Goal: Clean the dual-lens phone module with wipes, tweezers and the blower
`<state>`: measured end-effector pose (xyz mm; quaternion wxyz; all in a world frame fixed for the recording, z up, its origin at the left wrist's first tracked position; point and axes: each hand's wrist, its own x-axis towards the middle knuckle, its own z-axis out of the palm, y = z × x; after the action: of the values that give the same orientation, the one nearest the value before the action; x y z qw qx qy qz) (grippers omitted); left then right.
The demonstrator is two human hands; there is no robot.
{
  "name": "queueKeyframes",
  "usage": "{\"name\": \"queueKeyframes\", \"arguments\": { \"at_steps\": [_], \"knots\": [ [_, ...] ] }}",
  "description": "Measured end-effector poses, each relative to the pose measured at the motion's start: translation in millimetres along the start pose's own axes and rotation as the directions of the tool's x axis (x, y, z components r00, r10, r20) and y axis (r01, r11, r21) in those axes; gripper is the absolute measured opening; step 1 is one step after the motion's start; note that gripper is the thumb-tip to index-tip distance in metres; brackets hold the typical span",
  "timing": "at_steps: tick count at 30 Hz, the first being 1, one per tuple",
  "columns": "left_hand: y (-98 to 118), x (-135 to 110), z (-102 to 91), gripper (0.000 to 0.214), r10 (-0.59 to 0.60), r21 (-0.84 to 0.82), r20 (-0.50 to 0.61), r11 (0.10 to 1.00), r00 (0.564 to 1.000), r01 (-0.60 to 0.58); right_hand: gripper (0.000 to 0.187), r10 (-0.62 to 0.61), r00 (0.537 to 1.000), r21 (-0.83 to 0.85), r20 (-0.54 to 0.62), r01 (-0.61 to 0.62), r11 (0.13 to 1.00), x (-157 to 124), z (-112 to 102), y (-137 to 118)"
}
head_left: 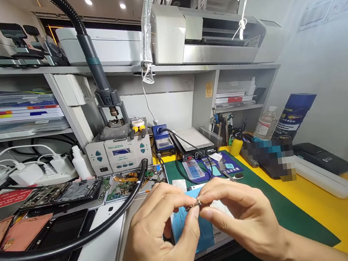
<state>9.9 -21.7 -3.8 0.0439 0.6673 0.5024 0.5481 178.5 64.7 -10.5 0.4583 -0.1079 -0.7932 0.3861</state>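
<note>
My left hand and my right hand meet at the front centre of the bench. Both pinch a tiny metal part between thumb and fingertips; it is too small to name. Under the hands lies a blue sheet on a green work mat. A thick black hose curves across just left of my left hand.
A hot-air rework station stands behind, its black nozzle arm rising above it. Phones and boards lie at left, a tray of parts beside them. A heating plate, bottles and tools sit at the back right.
</note>
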Motion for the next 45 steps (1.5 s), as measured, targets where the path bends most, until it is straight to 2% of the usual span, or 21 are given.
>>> {"name": "queueKeyframes", "arguments": {
  "at_steps": [4, 9, 14, 17, 19, 22, 25, 27, 34, 45],
  "knots": [
    [1, -1, -0.9, 0.017, -0.003, 0.035, 0.032, 0.999, 0.999, 0.002, 0.017, 0.024, 1.000, -0.018, -0.007, -0.024, 1.000, 1, -2, 2],
    [2, -3, 0.6, 0.023, -0.024, 0.057, -0.011, 0.998, 1.000, 0.024, 0.015, 0.094, 0.995, 0.106, -0.013, -0.092, 0.990, 4, 1, 0],
    [2, -6, 4.0, 0.021, -0.099, 0.033, -0.045, 0.994, 0.994, 0.100, 0.007, 0.299, 0.953, 0.312, 0.046, -0.298, 0.902, 4, 4, -4],
    [1, -7, 4.8, 0.021, -0.114, 0.036, -0.039, 0.993, 0.993, 0.116, 0.005, 0.368, 0.929, 0.323, 0.043, -0.361, 0.875, 2, 5, -5],
    [-1, -9, 5.1, 0.022, -0.080, 0.075, -0.051, 0.994, 0.995, 0.084, 0.005, 0.297, 0.955, 0.209, -0.011, -0.288, 0.935, 1, 5, -4],
    [-3, -11, 5.8, 0.029, 0.108, 0.184, -0.080, 0.979, 0.991, -0.091, 0.022, 0.013, 0.997, -0.061, -0.074, -0.018, 0.998, -1, 3, -1],
    [-5, -12, 7.4, 0.039, 0.298, 0.285, -0.099, 0.923, 0.949, -0.260, 0.040, -0.229, 0.973, -0.230, -0.024, 0.217, 0.949, 0, 0, -1],
    [-6, -12, 8.9, 0.043, 0.352, 0.301, -0.116, 0.904, 0.929, -0.305, 0.043, -0.300, 0.954, -0.273, 0.020, 0.294, 0.916, 1, -1, -2],
    [-7, -11, 9.7, 0.046, 0.459, 0.348, -0.093, 0.846, 0.883, -0.403, 0.037, -0.390, 0.920, -0.369, 0.043, 0.377, 0.850, 5, -4, -6],
    [-8, -15, 19.2, 0.029, 0.488, 0.461, -0.199, 0.812, 0.850, -0.359, 0.036, -0.412, 0.911, -0.359, 0.023, 0.392, 0.847, 6, -4, -8]
  ]
}}
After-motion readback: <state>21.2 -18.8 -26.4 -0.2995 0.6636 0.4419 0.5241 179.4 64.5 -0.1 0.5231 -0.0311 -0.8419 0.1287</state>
